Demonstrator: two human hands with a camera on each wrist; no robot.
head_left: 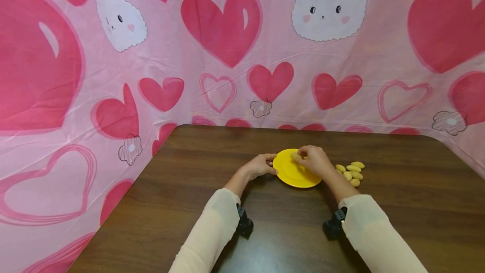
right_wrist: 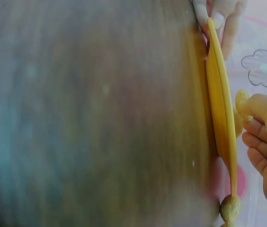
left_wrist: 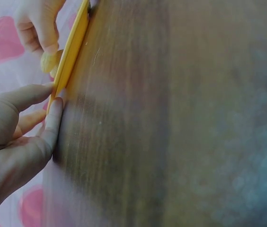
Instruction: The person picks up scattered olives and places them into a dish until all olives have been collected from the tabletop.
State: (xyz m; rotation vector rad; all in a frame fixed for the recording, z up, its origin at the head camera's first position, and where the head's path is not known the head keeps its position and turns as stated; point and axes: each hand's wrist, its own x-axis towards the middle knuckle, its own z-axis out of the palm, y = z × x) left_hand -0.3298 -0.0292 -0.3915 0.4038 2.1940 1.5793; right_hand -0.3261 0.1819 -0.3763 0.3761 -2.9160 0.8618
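Note:
A round yellow plate lies on the wooden table. At its left rim my left hand pinches the edge, the thumb and a finger on either side of it in the left wrist view. Over the plate's upper right part my right hand pinches a small oval yellow-brown piece, nut-like in shape, between thumb and fingertip. Close behind it in the right wrist view shows part of another yellowish piece, at the plate's surface. The right hand and forearm cover some of the plate's right side.
Several similar oval pieces lie in a loose cluster on the table, right of the plate beside the right forearm. The brown table ends at a pink cloth with hearts and rabbits, which hangs behind and to the left.

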